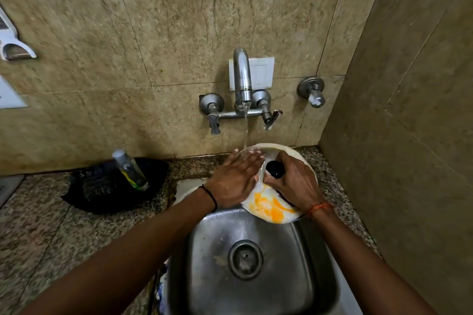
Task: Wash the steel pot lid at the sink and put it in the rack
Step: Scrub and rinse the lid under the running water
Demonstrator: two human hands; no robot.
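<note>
The steel pot lid (271, 206) is held tilted over the back of the steel sink (294, 250), under running water from the tap (242, 77). Yellow residue streaks its lower part. My right hand (294, 181) grips the lid's black knob (275, 169). Lying flat on the lid's left side, my left hand (235, 179) has its fingers stretched out beneath the water stream. No rack is in view.
A clear bottle (130, 170) leans on a black cloth (112, 186) on the granite counter left of the sink. Two tap valves and a third wall valve (312, 92) stick out above. A tiled side wall closes the right.
</note>
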